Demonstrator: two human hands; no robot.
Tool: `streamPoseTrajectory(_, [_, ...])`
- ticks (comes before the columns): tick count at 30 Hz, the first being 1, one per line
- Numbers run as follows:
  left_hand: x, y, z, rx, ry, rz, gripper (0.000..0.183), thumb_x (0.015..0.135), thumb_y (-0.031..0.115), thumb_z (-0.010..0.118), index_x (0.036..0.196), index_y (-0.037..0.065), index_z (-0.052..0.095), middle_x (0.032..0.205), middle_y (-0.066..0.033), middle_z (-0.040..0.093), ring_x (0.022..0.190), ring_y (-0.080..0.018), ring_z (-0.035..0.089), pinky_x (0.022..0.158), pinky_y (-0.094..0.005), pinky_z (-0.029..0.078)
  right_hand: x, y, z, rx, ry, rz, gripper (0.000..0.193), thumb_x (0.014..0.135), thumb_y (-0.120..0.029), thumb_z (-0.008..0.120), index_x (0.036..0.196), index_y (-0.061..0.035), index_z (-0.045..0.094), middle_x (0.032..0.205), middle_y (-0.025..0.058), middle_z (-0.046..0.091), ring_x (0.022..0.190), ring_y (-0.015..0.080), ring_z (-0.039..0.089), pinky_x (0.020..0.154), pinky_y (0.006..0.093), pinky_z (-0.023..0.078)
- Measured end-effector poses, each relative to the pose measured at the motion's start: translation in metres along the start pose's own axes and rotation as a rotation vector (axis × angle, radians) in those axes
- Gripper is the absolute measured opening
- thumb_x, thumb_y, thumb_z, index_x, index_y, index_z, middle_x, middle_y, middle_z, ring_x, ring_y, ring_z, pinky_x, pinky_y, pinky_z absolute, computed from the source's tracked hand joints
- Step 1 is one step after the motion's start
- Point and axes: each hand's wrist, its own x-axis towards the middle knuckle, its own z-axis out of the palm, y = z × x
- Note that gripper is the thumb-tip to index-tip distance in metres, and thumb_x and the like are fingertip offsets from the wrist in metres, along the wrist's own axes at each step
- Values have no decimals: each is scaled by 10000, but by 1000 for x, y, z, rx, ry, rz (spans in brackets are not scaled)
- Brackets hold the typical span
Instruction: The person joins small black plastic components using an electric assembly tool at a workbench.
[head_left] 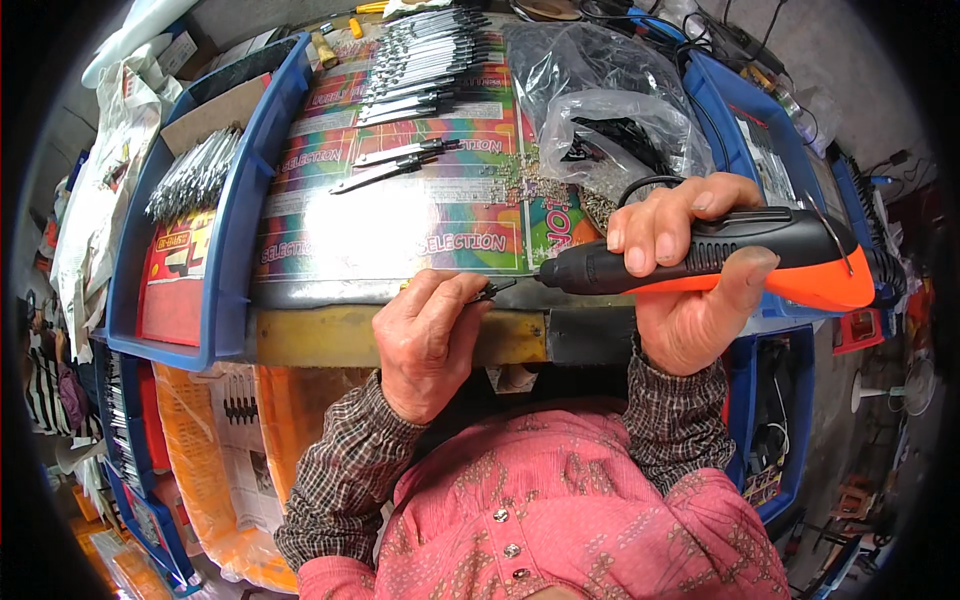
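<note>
My right hand [690,270] is wrapped round a black and orange electric screwdriver [720,245], held level with its tip toward the left. My left hand [425,335] pinches a small black piece [489,290] at the table's near edge; most of it is hidden by the fingers. The screwdriver's thin bit [525,280] points at this piece; whether they touch I cannot tell. Beyond the hands, two slim silver and black pen-like pieces [390,170] lie on the colourful printed table cover [360,240]. Farther back is a long row of similar pieces [420,70].
Many tiny metal parts [515,185] are scattered beside a clear plastic bag [625,130] with black pieces. At left, a blue tray [230,270] holds a bundle of slim silver pieces [200,175]. Another blue tray [720,100] stands at right. A black cord [645,183] passes behind the screwdriver.
</note>
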Motion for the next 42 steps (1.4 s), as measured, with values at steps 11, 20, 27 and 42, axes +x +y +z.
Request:
streamPoseTrajectory(11, [-25, 35, -24, -885, -84, -854, 183, 863, 20, 505, 1041, -17, 520, 844, -18, 572, 654, -29, 492, 538, -150, 407, -7, -3, 8, -81, -220, -26, 521, 767, -528, 591, 947, -75, 407, 691, 26, 476, 578, 143, 495, 609, 316, 427])
streamPoseTrajectory(20, [-58, 41, -26, -970, 99, -910, 198, 854, 10, 501, 1048, -27, 494, 894, -88, 573, 628, -66, 511, 467, -164, 401, -14, 2, 27, -86, -264, 60, 506, 753, -474, 645, 942, -65, 414, 688, 43, 498, 565, 159, 519, 593, 333, 444])
streamPoseTrajectory(27, [-67, 43, -19, -1094, 169, -1010, 179, 858, -12, 496, 1033, -46, 510, 818, -60, 559, 616, -49, 505, 476, -158, 384, -15, 9, 31, -58, -370, 72, 502, 745, -450, 665, 950, -61, 423, 694, 47, 516, 575, 166, 534, 596, 338, 455])
streamPoseTrajectory(42, [-62, 45, -18, -1325, 163, -1267, 130, 854, 1, 496, 975, -45, 515, 854, -69, 560, 613, -90, 512, 455, -195, 387, -15, 15, 33, 2, -552, 50, 540, 741, -460, 662, 987, -54, 404, 716, 55, 520, 585, 173, 541, 608, 341, 460])
